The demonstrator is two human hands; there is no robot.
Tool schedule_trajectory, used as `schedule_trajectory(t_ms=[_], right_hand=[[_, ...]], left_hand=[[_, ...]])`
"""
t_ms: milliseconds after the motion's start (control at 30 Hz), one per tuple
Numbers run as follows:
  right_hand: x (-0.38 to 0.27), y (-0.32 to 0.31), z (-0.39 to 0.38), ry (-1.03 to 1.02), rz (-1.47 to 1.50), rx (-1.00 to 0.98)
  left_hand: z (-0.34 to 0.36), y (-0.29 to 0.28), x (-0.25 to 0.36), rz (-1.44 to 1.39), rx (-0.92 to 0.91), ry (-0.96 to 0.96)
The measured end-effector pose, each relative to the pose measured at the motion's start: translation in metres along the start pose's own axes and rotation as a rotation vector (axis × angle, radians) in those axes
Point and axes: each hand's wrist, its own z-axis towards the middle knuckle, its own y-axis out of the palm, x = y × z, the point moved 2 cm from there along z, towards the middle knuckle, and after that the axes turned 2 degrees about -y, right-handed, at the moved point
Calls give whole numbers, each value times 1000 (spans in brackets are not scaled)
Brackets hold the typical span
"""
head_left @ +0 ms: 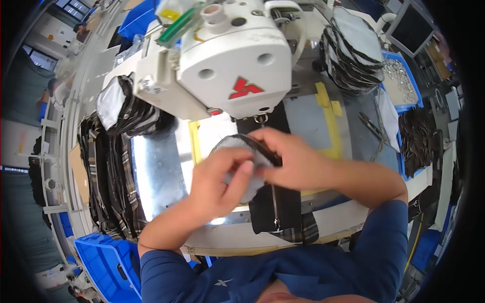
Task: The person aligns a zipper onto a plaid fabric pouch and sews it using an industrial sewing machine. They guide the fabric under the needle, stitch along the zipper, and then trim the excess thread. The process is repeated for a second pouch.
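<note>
Both hands are closed on a rounded grey fabric piece (251, 191) with a dark edge, in front of the sewing machine (235, 76). My left hand (214, 184) pinches its near left part, with the thumb on top. My right hand (290, 156) grips the dark edge on the far right side; its fingertips are partly hidden. Beneath the hands lies a black fabric strip (262, 214) with a metal zipper (275, 204) running lengthwise. A metal ring (260, 118) shows at the strip's far end, under the machine head.
Stacks of rounded grey pieces stand at the back right (356, 43) and left (112, 103). Folded plaid cloth (103, 187) lies leftward. To the right are pliers-like tools (371, 125), metal hardware (399, 81) in a blue tray and brown pieces (417, 136). A blue crate (108, 265) sits lower left.
</note>
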Motion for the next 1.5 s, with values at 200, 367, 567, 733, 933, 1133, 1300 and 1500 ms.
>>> schedule_trajectory(t_ms=[200, 367, 567, 733, 933, 1133, 1300, 1500], right_hand=[[2, -38, 9, -44, -148, -36], [2, -30, 7, -7, -455, 146], [20, -26, 11, -691, -895, 344], [17, -25, 5, -730, -893, 293], [21, -23, 10, -473, -586, 270], [24, -28, 12, -285, -499, 235], [24, -29, 12, -324, -495, 242], [27, -25, 13, -386, -507, 241]], left_hand=[[39, 12, -20, 89, 39, 126], [34, 17, -54, 98, 9, -5], [33, 21, -69, 299, 157, 399], [28, 21, -65, 201, 146, 421], [31, 23, -60, 49, 47, 245], [31, 24, -64, 119, -6, 145], [32, 25, -65, 48, -35, 100], [25, 32, -74, -352, -27, -151]])
